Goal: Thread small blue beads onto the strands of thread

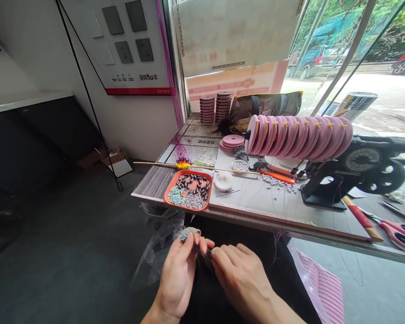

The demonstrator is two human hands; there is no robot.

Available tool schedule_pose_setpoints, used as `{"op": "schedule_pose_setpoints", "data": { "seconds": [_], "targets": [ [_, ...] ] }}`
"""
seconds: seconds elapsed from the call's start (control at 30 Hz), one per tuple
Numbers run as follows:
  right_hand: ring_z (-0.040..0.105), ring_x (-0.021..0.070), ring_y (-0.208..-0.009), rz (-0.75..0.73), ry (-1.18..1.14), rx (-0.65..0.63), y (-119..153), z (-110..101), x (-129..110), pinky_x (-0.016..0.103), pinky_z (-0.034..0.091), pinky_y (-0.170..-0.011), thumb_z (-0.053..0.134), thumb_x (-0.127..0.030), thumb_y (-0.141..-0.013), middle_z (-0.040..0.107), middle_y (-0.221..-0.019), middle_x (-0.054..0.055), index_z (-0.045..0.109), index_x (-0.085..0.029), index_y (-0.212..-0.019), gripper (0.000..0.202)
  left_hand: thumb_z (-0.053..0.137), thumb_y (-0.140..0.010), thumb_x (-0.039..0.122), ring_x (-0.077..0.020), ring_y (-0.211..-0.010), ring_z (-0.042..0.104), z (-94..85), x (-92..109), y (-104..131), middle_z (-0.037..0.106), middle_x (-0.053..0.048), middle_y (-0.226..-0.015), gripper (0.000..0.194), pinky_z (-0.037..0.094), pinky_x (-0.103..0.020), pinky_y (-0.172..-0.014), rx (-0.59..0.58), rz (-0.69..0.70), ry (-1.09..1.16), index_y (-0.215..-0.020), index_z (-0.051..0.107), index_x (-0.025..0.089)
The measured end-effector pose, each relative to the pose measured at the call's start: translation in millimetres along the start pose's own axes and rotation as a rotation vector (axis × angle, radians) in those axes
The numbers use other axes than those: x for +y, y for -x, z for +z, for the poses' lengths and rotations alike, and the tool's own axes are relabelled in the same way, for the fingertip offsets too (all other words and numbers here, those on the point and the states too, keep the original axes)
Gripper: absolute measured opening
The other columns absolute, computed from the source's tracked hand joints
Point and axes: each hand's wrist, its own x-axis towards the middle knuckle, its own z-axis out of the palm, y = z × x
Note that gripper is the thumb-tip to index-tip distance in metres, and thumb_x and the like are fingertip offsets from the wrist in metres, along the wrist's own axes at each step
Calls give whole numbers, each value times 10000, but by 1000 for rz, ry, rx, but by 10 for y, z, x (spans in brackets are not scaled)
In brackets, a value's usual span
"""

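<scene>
Above my lap, just off the table's front edge, both hands work close together. My left hand [178, 274] is closed, thumb against fingers, and something pale with a bluish patch [185, 235] shows at its fingertips; I cannot tell whether it is a finger wrap or a held piece. My right hand [241, 272] is closed with bent fingers beside the left fingertips. Whatever lies between the hands is dark, thin and too small to name. Nearest to them on the table is an orange tray [207, 200] of black pieces, turquoise tubes and small silvery parts.
A hand-cranked machine [362, 159] carries a row of pink discs [297, 137]. Scissors [400, 231] lie at the right edge. A small bead dish [240, 165], an orange-handled tool [276, 176] and a thin stick [148, 164] lie on the table [256, 200]. Purple threads [170, 67] hang down left.
</scene>
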Motion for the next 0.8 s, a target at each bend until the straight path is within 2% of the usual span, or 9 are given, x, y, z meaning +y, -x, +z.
{"op": "schedule_pose_setpoints", "data": {
  "seconds": [0.03, 0.1, 0.13, 0.2, 0.27, 0.33, 0.43, 0.53, 0.8],
  "targets": [
    [387, 102, -430, 12, -23, -15, 12, -12, 1, 251, 280, -485, 343, -79, -878, 465, -525, -22, 442, -187, -631, 288, 726, -675, 374, -121, -623, 525, -25, 82, -34, 496, 37, -540, 304, 466, -284, -798, 43, 96, 27, -564, 540, 161],
    [385, 90, -428, 81, -135, -41, 32, -40, 11, 219, 294, -460, 327, -104, -891, 456, -541, -33, 429, -191, -669, 260, 742, -664, 339, -60, -487, 412, -78, 194, -92, 411, 78, -513, 278, 489, -234, -650, 137, 266, 83, -615, 534, 162],
    [394, 83, -434, 134, -219, -50, 36, -51, 17, 199, 305, -450, 322, -123, -901, 456, -558, -37, 427, -193, -697, 240, 740, -670, 329, -44, -447, 351, -97, 208, -107, 378, 89, -510, 259, 450, -189, -527, 143, 260, 75, -674, 540, 164],
    [429, 76, -467, 234, -399, -44, 34, -63, 22, 167, 344, -458, 324, -151, -911, 471, -604, -36, 428, -196, -755, 193, 726, -681, 357, -27, -404, 245, -109, 143, -101, 332, 105, -500, 293, 275, -128, -375, 51, 43, 2, -793, 527, 173],
    [472, 78, -519, 288, -522, -20, 26, -58, 21, 157, 388, -504, 348, -165, -911, 497, -645, -27, 437, -199, -787, 156, 713, -677, 418, -17, -394, 170, -94, -1, -62, 303, 119, -488, 357, 146, -117, -357, -43, -167, -73, -801, 477, 181],
    [492, 83, -546, 319, -570, 5, 26, -45, 17, 161, 405, -526, 390, -182, -903, 514, -653, -20, 454, -198, -781, 139, 698, -677, 451, -13, -398, 132, -73, -145, -20, 283, 126, -485, 395, 104, -123, -367, -69, -232, -122, -735, 410, 188],
    [474, 85, -513, 369, -579, 30, 45, -28, 11, 167, 392, -492, 441, -214, -890, 506, -610, -23, 475, -195, -738, 157, 668, -707, 435, -15, -405, 128, -59, -261, 14, 266, 127, -489, 407, 105, -141, -377, -58, -201, -152, -677, 340, 196],
    [455, 81, -487, 384, -589, 48, 64, -28, 2, 164, 381, -470, 458, -218, -882, 487, -583, -28, 472, -192, -708, 177, 647, -721, 432, -19, -407, 142, -62, -286, 13, 263, 125, -488, 398, 124, -157, -386, -56, -179, -170, -662, 330, 198],
    [441, 81, -465, 307, -562, 33, 77, -52, -23, 168, 370, -456, 450, -204, -866, 468, -551, -35, 460, -192, -684, 183, 651, -711, 437, -28, -407, 166, -65, -307, -3, 261, 122, -485, 385, 144, -169, -395, -15, -119, -200, -671, 348, 203]
  ]
}}
